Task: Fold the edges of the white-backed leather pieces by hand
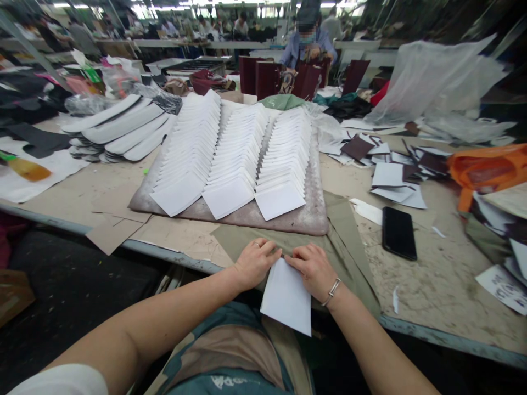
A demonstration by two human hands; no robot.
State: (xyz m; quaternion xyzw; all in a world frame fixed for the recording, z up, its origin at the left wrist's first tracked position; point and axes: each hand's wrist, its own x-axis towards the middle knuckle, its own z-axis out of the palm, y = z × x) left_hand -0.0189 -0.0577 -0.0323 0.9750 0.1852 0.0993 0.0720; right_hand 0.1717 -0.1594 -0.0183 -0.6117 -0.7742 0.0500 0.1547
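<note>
- White card piece (286,296): lies at the near edge of the surface (432,285), its lower half overhanging that edge toward the person's lap.
- Left hand (255,263): fingers curled down on the piece's top left corner, pressing it to the olive cloth (346,236).
- Right hand (313,270): fingertips closed on the top right corner; the piece extends below both grips.
- Board (313,216) behind the hands: three overlapping rows of white pieces (234,159).
- Black phone (398,232): right of the cloth.
</note>
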